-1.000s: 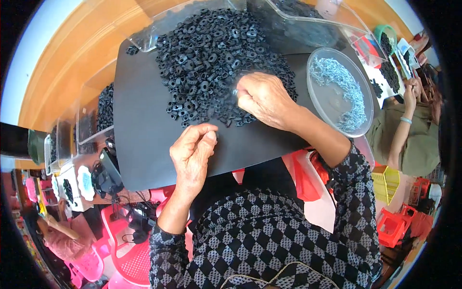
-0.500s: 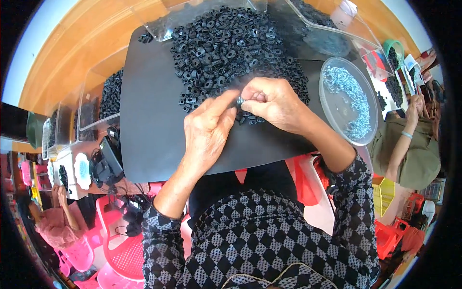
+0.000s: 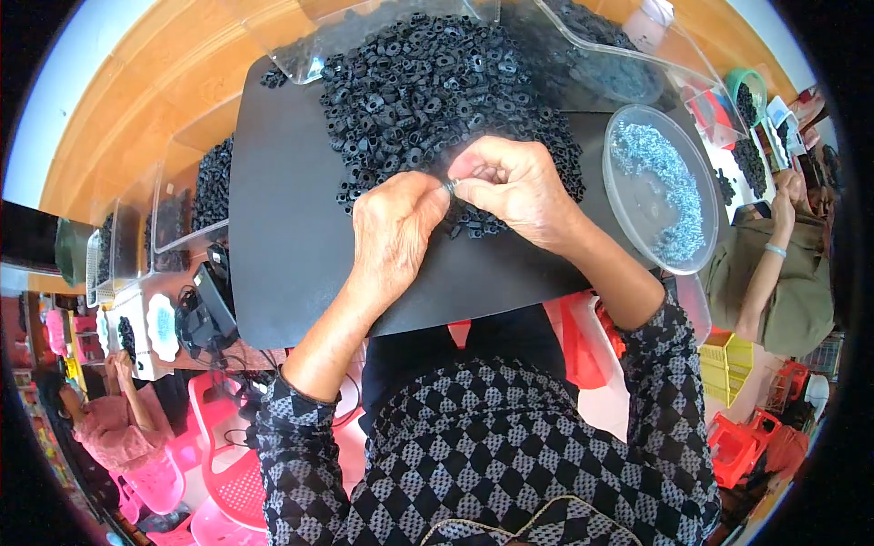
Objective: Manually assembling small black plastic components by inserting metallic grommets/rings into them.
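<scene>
Above the near edge of the heap, my two hands meet fingertip to fingertip. A small silvery piece [image 3: 450,186], coil-like but too small to make out fully, is pinched between them. My left hand [image 3: 391,227] is closed, its thumb and forefinger pressed together on the piece's left side. From the right, my right hand [image 3: 521,189] grips it between thumb and forefinger, the other fingers curled in. Just beyond lies a broad heap of small black plastic parts [image 3: 410,100] with holes in them. A round clear dish [image 3: 637,232] of tiny pale blue, shiny pieces [image 3: 678,196] sits at the right.
The dark work board [image 3: 282,200] has a curved near edge. Clear bins stand around it: a left bin [image 3: 187,238] holding black parts, others at the back. A black device with cables [image 3: 205,305] lies at the left. Co-workers sit at both sides, near pink chairs [image 3: 232,482].
My left forefinger, stretched out before, has bent in, and the left hand now pinches the small piece. My right hand stays nearly in place, shifting slightly left.
</scene>
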### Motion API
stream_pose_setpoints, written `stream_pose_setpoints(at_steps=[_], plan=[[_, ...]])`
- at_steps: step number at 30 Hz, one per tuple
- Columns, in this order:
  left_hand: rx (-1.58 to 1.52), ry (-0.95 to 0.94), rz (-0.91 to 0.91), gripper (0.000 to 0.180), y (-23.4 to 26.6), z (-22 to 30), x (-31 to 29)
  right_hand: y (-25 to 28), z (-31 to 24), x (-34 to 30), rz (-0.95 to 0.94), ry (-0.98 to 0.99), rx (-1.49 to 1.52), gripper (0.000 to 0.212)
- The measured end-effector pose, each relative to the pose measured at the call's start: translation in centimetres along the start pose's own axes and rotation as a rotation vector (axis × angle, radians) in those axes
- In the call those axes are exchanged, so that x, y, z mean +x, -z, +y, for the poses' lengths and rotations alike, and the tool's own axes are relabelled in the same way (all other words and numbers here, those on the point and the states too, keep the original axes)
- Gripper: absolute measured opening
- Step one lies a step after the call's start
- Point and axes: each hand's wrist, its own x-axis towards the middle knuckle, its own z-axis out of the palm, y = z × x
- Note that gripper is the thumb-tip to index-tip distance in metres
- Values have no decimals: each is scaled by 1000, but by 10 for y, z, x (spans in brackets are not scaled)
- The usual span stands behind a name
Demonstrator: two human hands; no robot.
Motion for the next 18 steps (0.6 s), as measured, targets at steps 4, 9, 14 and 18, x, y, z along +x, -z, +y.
stream_pose_setpoints(at_steps=[4, 9, 14, 18], plan=[[-239, 267, -89, 23, 2, 3, 5, -2, 3, -2, 31, -40, 17, 11], [-374, 445, -98, 19, -1, -2, 9, -9, 5, 3, 96, 13, 6, 13], [-282, 291, -16, 16, -2, 3, 11, -5, 12, 7, 100, 24, -84, 14], [-143, 194, -67, 19, 1, -1, 17, -2, 9, 6, 56, 7, 14, 14]])
